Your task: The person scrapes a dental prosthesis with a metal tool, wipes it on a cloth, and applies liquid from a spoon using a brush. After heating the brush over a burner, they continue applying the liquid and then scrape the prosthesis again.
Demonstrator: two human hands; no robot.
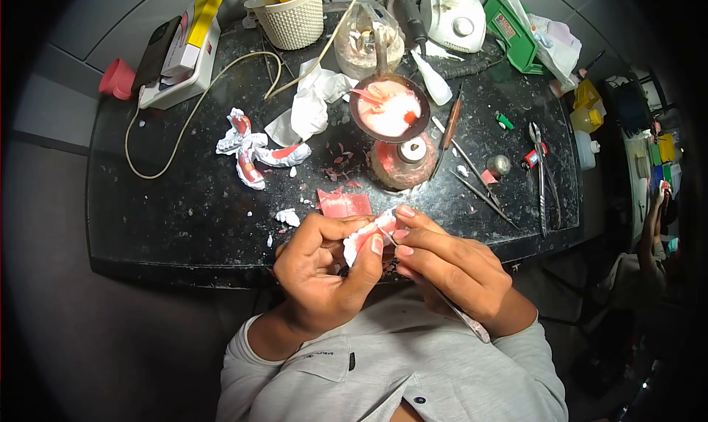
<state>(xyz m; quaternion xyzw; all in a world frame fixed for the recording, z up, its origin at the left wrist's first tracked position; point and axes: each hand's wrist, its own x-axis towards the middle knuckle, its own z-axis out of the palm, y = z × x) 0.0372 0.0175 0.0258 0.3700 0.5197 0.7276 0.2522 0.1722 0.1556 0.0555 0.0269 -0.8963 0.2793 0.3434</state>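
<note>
Above the near edge of the black bench (169, 227), the left hand (322, 271) pinches a pink-and-white piece (361, 239) — the right hand (466, 269) grips a metal tool (470, 323) against it. Farther off sits a dark pan (389, 137).

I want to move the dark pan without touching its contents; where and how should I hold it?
Probably by the handle, coming from the far side: it juts from the pan away from you, clear of the pink and white contents. Keep the open pan level.

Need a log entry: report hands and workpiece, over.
Left hand holding pink-and-white dental piece. Right hand holding metal carver. Pink wax sheet just beyond.
</note>
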